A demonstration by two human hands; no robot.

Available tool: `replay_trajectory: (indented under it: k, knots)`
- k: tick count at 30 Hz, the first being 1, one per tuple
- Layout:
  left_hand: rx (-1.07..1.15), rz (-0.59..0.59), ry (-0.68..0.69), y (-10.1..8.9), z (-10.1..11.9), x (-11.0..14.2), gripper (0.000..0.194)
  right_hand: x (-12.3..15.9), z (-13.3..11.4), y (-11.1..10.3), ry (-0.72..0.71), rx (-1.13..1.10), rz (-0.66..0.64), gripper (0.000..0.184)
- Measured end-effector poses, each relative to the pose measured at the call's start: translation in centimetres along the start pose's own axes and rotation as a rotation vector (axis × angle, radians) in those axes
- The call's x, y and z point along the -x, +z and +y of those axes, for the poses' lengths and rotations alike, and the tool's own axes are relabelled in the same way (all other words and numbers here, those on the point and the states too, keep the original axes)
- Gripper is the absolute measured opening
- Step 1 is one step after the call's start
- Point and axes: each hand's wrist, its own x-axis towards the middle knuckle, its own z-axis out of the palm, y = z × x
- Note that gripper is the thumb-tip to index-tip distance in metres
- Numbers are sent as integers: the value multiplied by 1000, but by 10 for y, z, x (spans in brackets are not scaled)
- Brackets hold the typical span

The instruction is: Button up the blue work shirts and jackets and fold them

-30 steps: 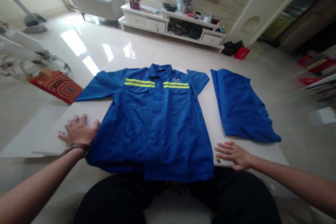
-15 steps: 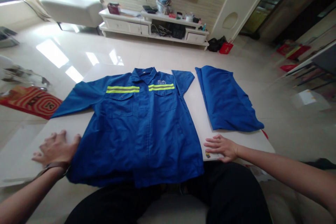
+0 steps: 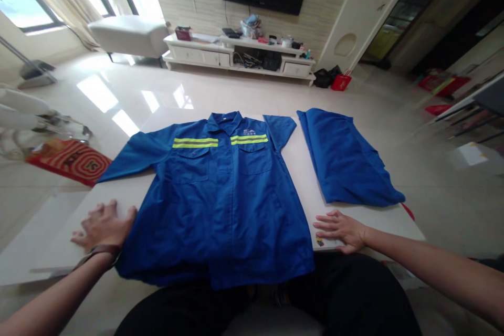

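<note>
fingers [image 3: 118, 213] flat on table [image 3: 299, 178], flanking blue shirt [image 3: 220, 194] edges

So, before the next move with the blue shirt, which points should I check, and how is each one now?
1. Blue shirt lies flat, front up: ok.
2. Left hand flat on the table at the shirt's side edge: ok.
3. Right hand flat on the table, apart from the shirt: ok.
4. Both sleeves spread out: ok.
5. Shirt hem fully on the table: not ok, it hangs over the near edge.
6. Second blue garment lies apart from the shirt: ok.
</note>
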Motion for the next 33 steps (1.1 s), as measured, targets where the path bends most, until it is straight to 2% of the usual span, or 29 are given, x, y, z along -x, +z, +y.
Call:
replay_trajectory:
  k: [33]
  knots:
    - [-14, 10, -9, 6, -5, -4, 81, -2, 1, -2, 14, -101, 39, 79]
